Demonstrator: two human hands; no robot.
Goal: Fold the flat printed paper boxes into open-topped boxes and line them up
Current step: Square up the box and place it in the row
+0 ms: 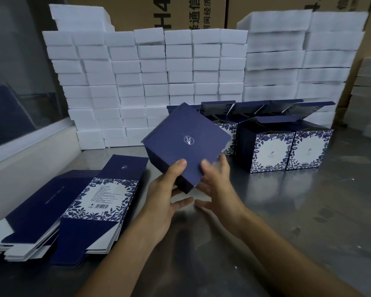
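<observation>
I hold a dark blue folded box (185, 144) tilted above the steel table, its logo panel facing me. My left hand (164, 194) grips its lower left corner, thumb on the panel and fingers underneath. My right hand (217, 185) holds the lower right edge with the thumb on top and fingers spread below. A pile of flat printed boxes (90, 204) lies at the left. Several folded open-topped boxes (287, 146) with blue floral fronts stand in rows at the right, behind the held box.
A wall of stacked white foam blocks (150, 82) runs along the back, with brown cartons (180, 11) behind it. A glass partition (19, 82) bounds the left side. The steel tabletop (298, 211) stretches in front of the standing boxes.
</observation>
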